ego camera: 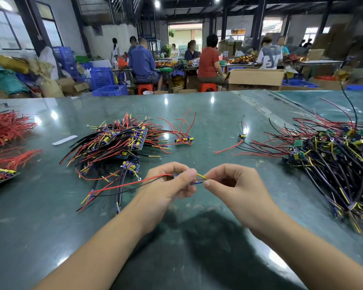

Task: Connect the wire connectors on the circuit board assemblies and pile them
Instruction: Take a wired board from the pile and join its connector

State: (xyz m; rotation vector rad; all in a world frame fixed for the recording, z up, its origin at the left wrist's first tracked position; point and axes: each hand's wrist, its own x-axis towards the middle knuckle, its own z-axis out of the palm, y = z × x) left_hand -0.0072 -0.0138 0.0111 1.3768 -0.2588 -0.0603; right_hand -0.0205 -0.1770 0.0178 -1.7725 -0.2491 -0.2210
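A small circuit board assembly (177,176) hangs just above the green table, mostly hidden in my left hand (170,185), which grips it. Its red and black wires (130,185) trail off to the left. My right hand (235,183) pinches the yellow and blue wire ends (202,178) sticking out between the two hands. A big pile of assemblies (117,141) with red, black, purple and yellow wires lies at the centre left. Another tangled heap of assemblies (331,155) lies at the right.
Two loose small assemblies (183,140) (242,136) lie beyond my hands. Bundles of red wires (6,130) sit at the left edge. A white strip (64,140) lies near the pile. Seated people work at tables (314,63) beyond the far edge.
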